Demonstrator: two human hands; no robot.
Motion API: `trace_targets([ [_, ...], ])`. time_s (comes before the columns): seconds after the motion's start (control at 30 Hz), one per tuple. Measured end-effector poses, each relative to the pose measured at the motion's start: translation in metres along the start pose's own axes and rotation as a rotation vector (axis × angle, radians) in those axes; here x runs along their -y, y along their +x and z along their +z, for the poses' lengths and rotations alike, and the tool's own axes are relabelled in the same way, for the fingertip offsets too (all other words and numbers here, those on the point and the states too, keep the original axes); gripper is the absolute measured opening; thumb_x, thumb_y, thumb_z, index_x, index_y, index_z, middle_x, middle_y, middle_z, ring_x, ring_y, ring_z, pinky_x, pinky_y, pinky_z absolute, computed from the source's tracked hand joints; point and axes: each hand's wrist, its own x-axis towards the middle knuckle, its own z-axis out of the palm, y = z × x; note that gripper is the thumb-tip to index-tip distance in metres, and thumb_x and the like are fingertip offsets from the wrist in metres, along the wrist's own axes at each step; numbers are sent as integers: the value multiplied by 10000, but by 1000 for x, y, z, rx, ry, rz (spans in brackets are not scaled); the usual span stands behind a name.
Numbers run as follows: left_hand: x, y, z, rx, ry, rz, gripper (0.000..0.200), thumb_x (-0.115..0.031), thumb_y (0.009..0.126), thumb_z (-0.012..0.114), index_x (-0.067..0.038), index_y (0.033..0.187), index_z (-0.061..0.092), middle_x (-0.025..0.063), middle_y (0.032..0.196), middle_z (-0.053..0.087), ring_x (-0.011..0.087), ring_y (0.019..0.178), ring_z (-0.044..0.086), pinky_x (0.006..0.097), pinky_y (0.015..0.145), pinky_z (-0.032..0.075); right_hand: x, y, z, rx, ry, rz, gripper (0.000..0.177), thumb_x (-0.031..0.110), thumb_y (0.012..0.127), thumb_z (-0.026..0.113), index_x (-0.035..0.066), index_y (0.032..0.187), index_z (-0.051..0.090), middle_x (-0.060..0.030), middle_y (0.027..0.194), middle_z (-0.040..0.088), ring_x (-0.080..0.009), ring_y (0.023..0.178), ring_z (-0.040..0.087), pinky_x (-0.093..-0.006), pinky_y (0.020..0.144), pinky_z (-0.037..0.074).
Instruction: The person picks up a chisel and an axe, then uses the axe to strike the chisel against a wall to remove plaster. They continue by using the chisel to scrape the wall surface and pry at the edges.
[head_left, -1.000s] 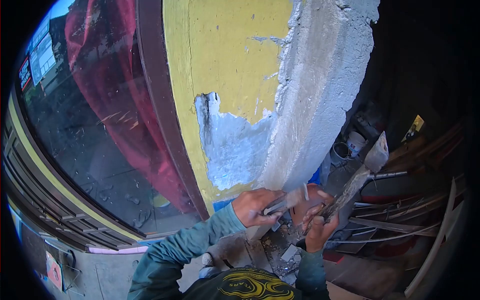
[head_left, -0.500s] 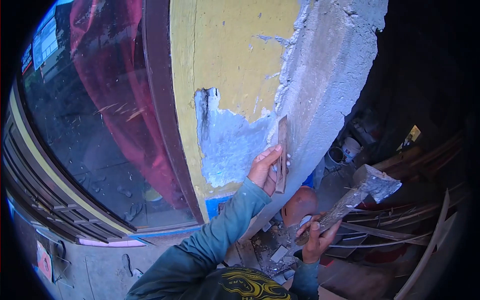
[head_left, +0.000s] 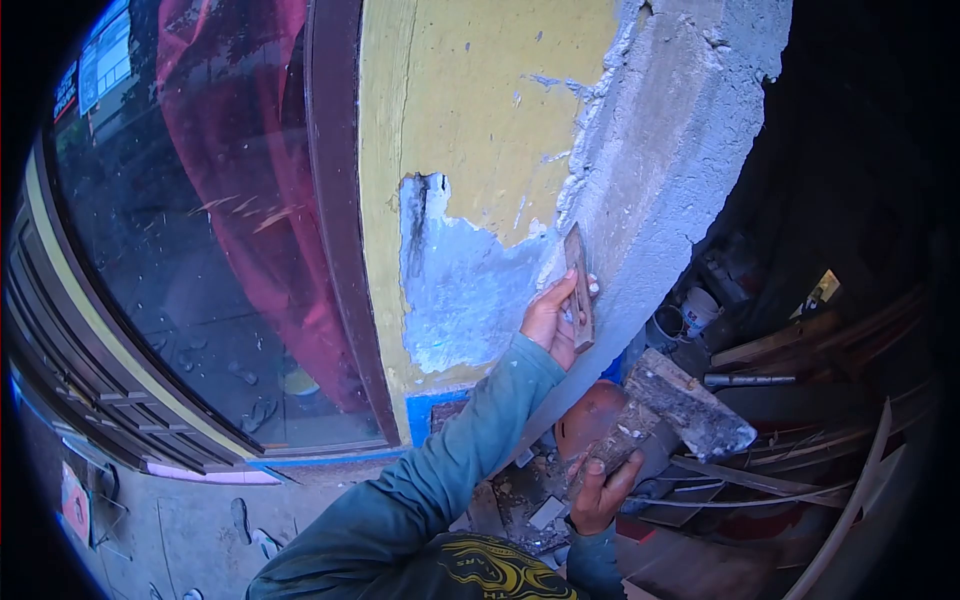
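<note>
My left hand [head_left: 553,322] grips a flat metal chisel [head_left: 578,284] and holds it upright against the corner of a concrete pillar [head_left: 650,170], where yellow paint meets bare grey render. A patch of exposed grey plaster [head_left: 455,295] lies just left of the chisel. My right hand [head_left: 600,487] is lower, closed round the wooden handle of a heavy hammer [head_left: 680,405], whose dusty head points right and hangs below the chisel, apart from it.
A dark-framed glass window [head_left: 200,230] with a red curtain behind it fills the left. Rubble [head_left: 530,495] lies at the pillar's foot. Buckets [head_left: 695,308], a metal pipe [head_left: 750,380] and bent wooden strips [head_left: 800,470] crowd the dark right side.
My left hand raised the chisel from near my right hand up to the pillar's corner. The hammer has swung down from an upright, raised position, its head now lower and nearer.
</note>
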Motion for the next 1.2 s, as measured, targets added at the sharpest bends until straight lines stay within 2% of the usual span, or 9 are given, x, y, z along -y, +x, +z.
trace_targets([
  [0.27, 5, 6, 28, 18, -145, 24, 205, -280, 943, 600, -91, 1020, 610, 53, 888, 685, 111, 669, 623, 268, 605, 529, -15, -8, 2, 36, -160, -71, 522, 246, 935, 528, -56, 1304, 316, -109, 823, 563, -159, 653, 549, -312, 631, 477],
  [0.37, 5, 8, 26, 43, -146, 24, 209, -280, 942, 602, -91, 1031, 607, 54, 905, 684, 108, 685, 619, 276, 634, 535, -17, 0, -3, 45, -344, -104, 554, 315, 963, 506, -41, 1336, 302, -139, 964, 545, -187, 704, 551, -316, 640, 452],
  [0.43, 5, 7, 25, 54, -138, 16, 212, -281, 943, 600, -89, 1033, 606, 54, 904, 684, 107, 683, 615, 281, 642, 537, -14, 15, -2, -28, -711, -415, 594, 328, 965, 507, -62, 1367, 309, -221, 1115, 563, -293, 877, 594, -389, 788, 468],
  [0.53, 5, 4, 27, 49, -132, 28, 217, -284, 945, 596, -84, 1029, 606, 53, 894, 681, 104, 673, 605, 284, 648, 534, -22, 22, 1, -81, -648, -353, 610, 343, 964, 507, -71, 1374, 324, -289, 1225, 526, -402, 1056, 565, -448, 918, 428],
  [0.73, 8, 4, 27, 4, -72, 65, 236, -315, 958, 571, -89, 1013, 609, 44, 874, 674, 106, 670, 596, 287, 629, 523, -35, 41, 2, -24, -745, -321, 615, 336, 956, 525, -76, 1367, 327, -314, 1201, 533, -477, 1074, 559, -459, 907, 443],
  [0.9, 2, -21, 37, 100, 16, -66, 265, -347, 958, 567, -93, 1019, 612, 35, 856, 665, 127, 711, 622, 307, 636, 525, -43, 43, 2, -55, -740, -358, 601, 332, 953, 533, -75, 1352, 344, -316, 1184, 539, -477, 1056, 568, -456, 890, 451],
  [1.07, 12, -9, 23, 115, -74, -26, 255, -349, 951, 578, -101, 995, 616, 37, 853, 666, 139, 721, 639, 311, 626, 524, -39, 44, 4, -52, -764, -359, 591, 326, 952, 530, -76, 1346, 351, -307, 1182, 547, -460, 1063, 573, -454, 892, 450],
  [1.17, 14, -5, 20, 123, -86, -1, 235, -334, 947, 589, -103, 983, 615, 42, 839, 670, 140, 704, 640, 305, 625, 524, -28, 44, 9, 21, -594, -177, 588, 309, 948, 526, -82, 1350, 352, -300, 1231, 525, -444, 1126, 543, -445, 945, 419],
  [1.2, 14, -6, 21, 135, -101, 8, 223, -322, 946, 593, -103, 980, 615, 45, 830, 672, 139, 694, 639, 301, 629, 526, -30, 44, 8, 26, -588, -216, 544, 283, 933, 548, -76, 1309, 389, -269, 1155, 556, -420, 1042, 567, -444, 897, 439],
])
